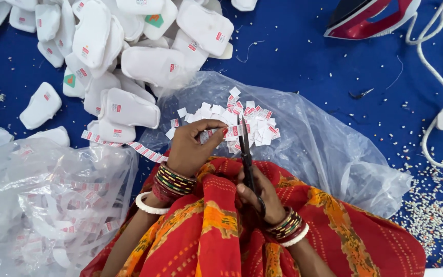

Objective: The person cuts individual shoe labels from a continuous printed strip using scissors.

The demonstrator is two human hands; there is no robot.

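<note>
Bright, even overhead light, soft shadows, glare on the clear plastic sheet (334, 149) (edges slightly bowed), focus mostly sharp.

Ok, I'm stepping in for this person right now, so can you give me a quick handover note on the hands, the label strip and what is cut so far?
Left hand: pinches the end of the long white strip of red-marked labels, feeding it to the blades.
Right hand: holds the black-handled scissors, blades at the strip end.
Done: a pile of small cut white labels lies on the clear plastic sheet.
Left: the uncut strip trails left, toward the white padded pieces on the blue cloth.
</note>
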